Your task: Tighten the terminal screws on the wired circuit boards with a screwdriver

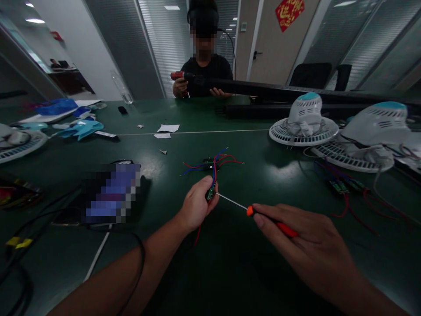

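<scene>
Person's left hand (196, 202) pinches a green circuit board (211, 193); right hand (304, 243) pinches a red-handled screwdriver (250, 211), tip beside board, contact unclear.

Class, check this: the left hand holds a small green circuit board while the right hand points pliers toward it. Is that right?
Not quite: the head view shows the right hand pointing a screwdriver, not pliers, toward the small green circuit board in the left hand.

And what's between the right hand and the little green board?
The screwdriver's thin metal shaft: the right hand holds the handle, and the shaft points towards the board, as the head view shows.
</scene>
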Motion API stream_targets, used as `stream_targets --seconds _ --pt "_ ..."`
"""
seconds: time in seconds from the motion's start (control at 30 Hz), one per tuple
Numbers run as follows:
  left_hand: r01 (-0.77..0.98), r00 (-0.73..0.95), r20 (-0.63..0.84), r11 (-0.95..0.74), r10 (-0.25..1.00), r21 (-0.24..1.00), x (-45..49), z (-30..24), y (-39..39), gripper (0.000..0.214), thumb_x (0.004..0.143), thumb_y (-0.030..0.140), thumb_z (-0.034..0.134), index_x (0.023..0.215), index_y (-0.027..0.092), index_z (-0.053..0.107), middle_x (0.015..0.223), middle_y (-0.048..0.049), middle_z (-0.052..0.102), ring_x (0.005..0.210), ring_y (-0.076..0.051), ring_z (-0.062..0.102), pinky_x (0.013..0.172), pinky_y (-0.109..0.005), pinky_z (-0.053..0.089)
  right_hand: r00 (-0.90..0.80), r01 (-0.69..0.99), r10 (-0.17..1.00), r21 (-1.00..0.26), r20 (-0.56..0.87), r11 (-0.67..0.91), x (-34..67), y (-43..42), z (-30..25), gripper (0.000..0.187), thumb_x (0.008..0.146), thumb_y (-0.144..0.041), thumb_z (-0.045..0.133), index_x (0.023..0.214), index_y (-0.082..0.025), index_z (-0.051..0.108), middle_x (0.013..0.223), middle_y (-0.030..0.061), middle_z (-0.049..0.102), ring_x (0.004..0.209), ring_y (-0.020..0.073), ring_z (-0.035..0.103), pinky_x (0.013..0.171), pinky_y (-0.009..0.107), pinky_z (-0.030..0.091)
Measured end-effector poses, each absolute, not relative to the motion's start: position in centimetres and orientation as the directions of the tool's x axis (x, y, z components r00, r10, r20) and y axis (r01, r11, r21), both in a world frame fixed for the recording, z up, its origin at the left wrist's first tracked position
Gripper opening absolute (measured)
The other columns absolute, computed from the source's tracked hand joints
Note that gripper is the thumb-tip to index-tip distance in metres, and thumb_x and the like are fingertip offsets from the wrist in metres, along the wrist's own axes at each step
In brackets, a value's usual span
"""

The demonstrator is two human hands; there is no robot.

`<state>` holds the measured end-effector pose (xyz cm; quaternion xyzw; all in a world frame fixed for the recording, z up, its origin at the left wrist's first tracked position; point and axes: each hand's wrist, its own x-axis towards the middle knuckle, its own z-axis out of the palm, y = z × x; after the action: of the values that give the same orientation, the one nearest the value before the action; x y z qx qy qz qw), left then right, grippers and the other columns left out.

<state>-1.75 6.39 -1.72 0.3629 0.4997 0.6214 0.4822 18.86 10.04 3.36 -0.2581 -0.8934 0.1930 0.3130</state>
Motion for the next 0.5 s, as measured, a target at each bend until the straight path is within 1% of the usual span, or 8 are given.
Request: stream_targets --seconds 0.13,0.2,0.27,0.3,0.33,0.4,0.47,0.5 --pt "-0.246 -0.301 -0.04 -0.037 0.953 0.968 -1.6 -1.7 6.5 0.034 0.093 0.04 0.036 0.069 0.018 0.048 0.046 0.0072 0.037 0.036 -0.006 0.031 0.039 -0.02 0.026 -0.678 0.339 0.598 -0.541 0.427 0.77 18.7 10.1 3.3 0.021 0.09 -0.02 0.057 0.099 -0.014 0.076 0.071 0.0045 0.075 0.054 0.0155 0.067 0.048 0.029 0.049" --pt "-0.225 -0.309 -0.031 -0.041 0.95 0.974 -1.7 -1.8 6.5 0.035 0.092 0.041 0.037 0.069 0.018 0.049 0.049 0.0066 0.039 0.038 -0.005 0.033 0.04 -0.019 0.027 -0.679 0.351 0.62 -0.568 0.393 0.744 18.8 10.1 3.3 0.022 0.09 -0.022 0.057 0.099 -0.016 0.076 0.075 0.0053 0.076 0.058 0.0167 0.068 0.05 0.03 0.05" --pt "-0.208 -0.318 -0.015 -0.055 0.948 0.977 -1.7 -1.7 6.4 0.033 0.092 0.042 0.039 0.071 0.018 0.05 0.053 0.006 0.041 0.04 -0.005 0.035 0.04 -0.018 0.029 -0.665 0.37 0.669 -0.632 0.331 0.681 19.0 10.1 3.4 0.022 0.088 -0.025 0.059 0.097 -0.018 0.077 0.079 0.0062 0.078 0.065 0.0192 0.071 0.056 0.031 0.051" --pt "-0.197 -0.324 -0.004 -0.063 0.946 0.978 -1.6 -1.6 6.3 0.032 0.091 0.042 0.041 0.073 0.018 0.051 0.056 0.0057 0.042 0.041 -0.005 0.036 0.04 -0.017 0.029 -0.655 0.378 0.705 -0.689 0.273 0.618 19.1 10.2 3.6 0.021 0.087 -0.027 0.059 0.096 -0.02 0.078 0.081 0.0062 0.078 0.07 0.0204 0.071 0.059 0.032 0.051" --pt "-0.182 -0.331 0.007 -0.071 0.944 0.981 -1.6 -1.5 6.3 0.03 0.09 0.041 0.042 0.074 0.018 0.052 0.058 0.0054 0.044 0.042 -0.005 0.037 0.04 -0.017 0.028 -0.636 0.382 0.748 -0.765 0.191 0.519 19.2 10.2 3.7 0.022 0.086 -0.029 0.06 0.096 -0.021 0.077 0.081 0.0061 0.079 0.072 0.0211 0.071 0.06 0.032 0.051" --pt "-0.151 -0.356 0.024 -0.083 0.934 0.985 -1.5 -1.1 6.2 0.027 0.089 0.04 0.044 0.076 0.018 0.054 0.061 0.0051 0.045 0.044 -0.004 0.038 0.039 -0.016 0.027 -0.568 0.345 0.823 -0.917 -0.036 0.198 19.3 10.5 4.1 0.025 0.084 -0.034 0.059 0.099 -0.023 0.075 0.08 0.0065 0.079 0.067 0.0202 0.069 0.051 0.029 0.046" --pt "-0.128 -0.381 0.026 -0.081 0.924 0.988 -1.4 -0.8 6.1 0.025 0.088 0.039 0.046 0.075 0.018 0.053 0.062 0.0049 0.045 0.045 -0.005 0.038 0.038 -0.015 0.027 -0.495 0.224 0.834 -0.963 -0.244 -0.149 19.2 10.7 4.4 0.03 0.08 -0.036 0.06 0.104 -0.021 0.071 0.082 0.0085 0.079 0.056 0.0162 0.063 0.042 0.026 0.04" --pt "-0.128 -0.394 0.024 -0.08 0.919 0.988 -1.4 -0.7 6.1 0.025 0.087 0.039 0.046 0.075 0.018 0.053 0.062 0.0049 0.045 0.045 -0.005 0.038 0.038 -0.015 0.028 -0.474 0.161 0.825 -0.951 -0.308 -0.263 19.1 10.7 4.4 0.033 0.077 -0.035 0.061 0.106 -0.019 0.069 0.084 0.0095 0.079 0.052 0.0139 0.06 0.041 0.025 0.038"
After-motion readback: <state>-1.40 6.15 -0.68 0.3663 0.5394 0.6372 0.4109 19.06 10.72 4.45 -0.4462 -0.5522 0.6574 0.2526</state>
